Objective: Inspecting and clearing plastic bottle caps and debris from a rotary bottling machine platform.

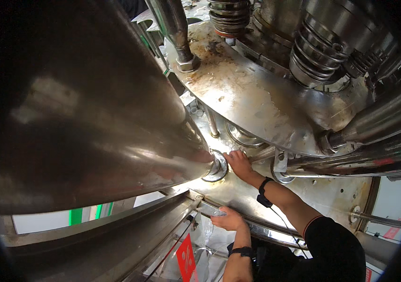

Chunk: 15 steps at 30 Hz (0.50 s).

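My right hand point(239, 164) reaches over the steel machine deck point(252, 197). Its fingers are stretched out towards the round fitting point(216, 167) at the narrow end of a large steel cone point(111, 122), and its fingertips are close to the fitting's rim. Whether they press on it is hard to see. Lower down, my left hand point(229, 219) is at the deck's front edge, beside the end of a metal guide rail point(181, 207). Its fingers curl round something pale or clear that I cannot make out.
Above the deck hangs a stained round steel plate point(252, 94) with spring-loaded heads point(311, 56) and thick bolted posts point(367, 122). A red sign point(186, 258) stands below the rail. A thin dark cable point(282, 218) crosses the deck beside my right arm.
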Motion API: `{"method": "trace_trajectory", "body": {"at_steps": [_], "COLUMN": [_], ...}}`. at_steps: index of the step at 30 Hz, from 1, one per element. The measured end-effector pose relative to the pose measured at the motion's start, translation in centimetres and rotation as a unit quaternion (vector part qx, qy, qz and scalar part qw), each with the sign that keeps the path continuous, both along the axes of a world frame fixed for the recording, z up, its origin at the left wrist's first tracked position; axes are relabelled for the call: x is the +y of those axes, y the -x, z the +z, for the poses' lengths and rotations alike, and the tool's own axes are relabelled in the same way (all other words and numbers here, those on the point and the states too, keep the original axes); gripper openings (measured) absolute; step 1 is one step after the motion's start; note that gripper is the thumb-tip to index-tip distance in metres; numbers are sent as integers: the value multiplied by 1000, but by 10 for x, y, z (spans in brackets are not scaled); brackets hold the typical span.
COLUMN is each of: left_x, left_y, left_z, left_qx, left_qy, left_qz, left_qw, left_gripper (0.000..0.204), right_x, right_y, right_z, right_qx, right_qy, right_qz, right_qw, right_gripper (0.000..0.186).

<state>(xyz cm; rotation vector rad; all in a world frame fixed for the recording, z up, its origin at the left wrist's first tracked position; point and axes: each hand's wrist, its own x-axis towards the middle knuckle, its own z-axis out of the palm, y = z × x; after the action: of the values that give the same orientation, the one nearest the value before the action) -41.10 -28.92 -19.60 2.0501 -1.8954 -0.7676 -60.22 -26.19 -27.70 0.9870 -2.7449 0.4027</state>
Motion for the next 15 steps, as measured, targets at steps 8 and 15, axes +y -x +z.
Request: {"method": "trace_trajectory", "body": {"at_steps": [8,15], "left_x": [10,-1], "left_y": [7,-2], "left_z": [4,-6], "left_qx": [-9,-30], "left_qy": [1,13], "left_qz": [-18,-7], "left_qw": [1000,999], "left_gripper": [54,56], "right_x": [1,-53], "right_y": [-14,-86], "right_z": [-7,52], "right_qx": [-339,-853], "right_qy": [340,461], "right_qz": [-166,-137], "right_qw": [862,204], "right_gripper": [15,20]}}
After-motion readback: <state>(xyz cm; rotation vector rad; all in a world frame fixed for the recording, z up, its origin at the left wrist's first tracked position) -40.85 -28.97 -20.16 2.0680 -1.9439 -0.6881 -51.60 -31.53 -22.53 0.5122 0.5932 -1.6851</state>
